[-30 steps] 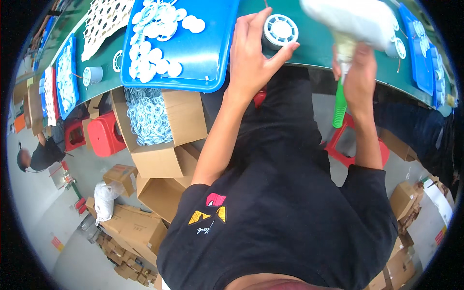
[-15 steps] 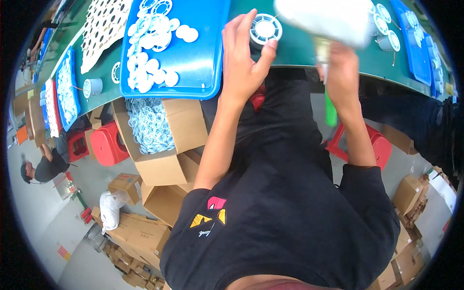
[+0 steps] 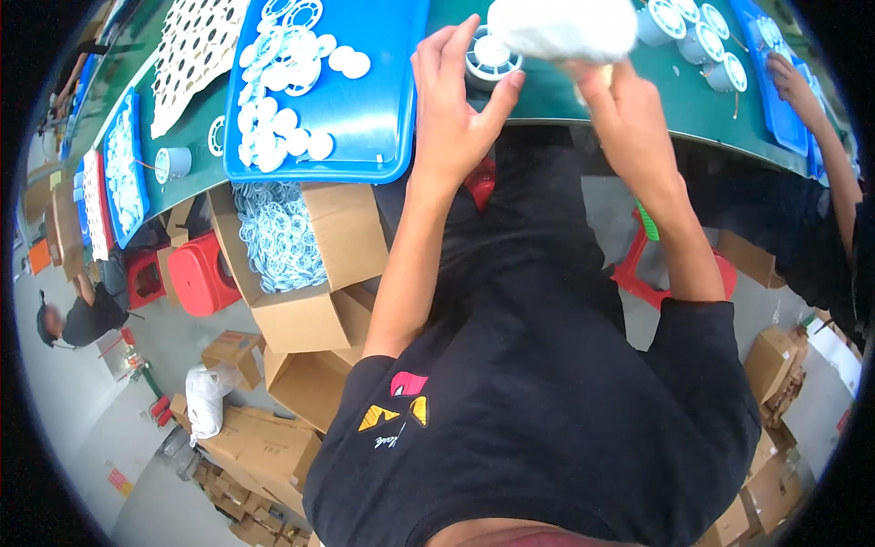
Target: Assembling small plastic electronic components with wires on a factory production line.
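Observation:
My left hand (image 3: 456, 109) curls thumb and fingers around a round white spoked housing (image 3: 493, 56) at the table's near edge, gripping its sides. In my right hand (image 3: 629, 123) is a mallet with a bulky white head (image 3: 565, 29). Its green handle end (image 3: 648, 221) shows below my wrist. The mallet head is just above and right of the housing, covering part of its upper right side; whether they touch I cannot tell. Left of my left hand lies a blue tray (image 3: 365, 137) with white discs (image 3: 297, 141) and spoked rings (image 3: 302, 15).
Several white cylinders (image 3: 726, 73) with wires stand at the right, near a blue tray (image 3: 770, 109) that another person's hand (image 3: 793, 87) reaches over. One cylinder (image 3: 172, 164) stands left. Below the table are a carton (image 3: 342, 237) of clear rings and red stools (image 3: 202, 278).
The mallet has swung left toward the housing, with my right hand moving left and slightly up. My left hand stays around the housing. Another person's hand has appeared over the right tray.

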A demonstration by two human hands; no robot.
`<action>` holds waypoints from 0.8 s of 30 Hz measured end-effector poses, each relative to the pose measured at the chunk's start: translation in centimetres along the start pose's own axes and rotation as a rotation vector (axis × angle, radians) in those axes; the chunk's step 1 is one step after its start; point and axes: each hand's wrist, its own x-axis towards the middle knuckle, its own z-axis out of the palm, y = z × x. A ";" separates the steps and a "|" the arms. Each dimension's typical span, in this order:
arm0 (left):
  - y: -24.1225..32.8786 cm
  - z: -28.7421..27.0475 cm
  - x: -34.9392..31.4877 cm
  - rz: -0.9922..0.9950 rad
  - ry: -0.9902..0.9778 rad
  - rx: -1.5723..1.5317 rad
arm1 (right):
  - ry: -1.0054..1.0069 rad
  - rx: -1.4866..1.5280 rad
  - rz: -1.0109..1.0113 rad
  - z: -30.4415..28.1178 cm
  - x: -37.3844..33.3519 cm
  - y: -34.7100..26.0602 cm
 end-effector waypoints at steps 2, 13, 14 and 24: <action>-0.3 -0.1 -0.1 -0.052 0.004 -0.065 | -0.006 0.076 0.079 -1.2 0.9 -1.5; 0.1 0.0 0.1 -0.124 -0.047 -0.082 | 0.012 0.104 0.002 -0.3 -0.4 0.0; 0.0 0.1 0.1 -0.125 -0.048 -0.091 | -0.026 0.007 -0.029 0.1 0.0 -0.2; -0.1 -0.3 -0.2 -0.152 -0.066 -0.145 | 0.033 0.139 -0.013 -0.6 0.9 -1.1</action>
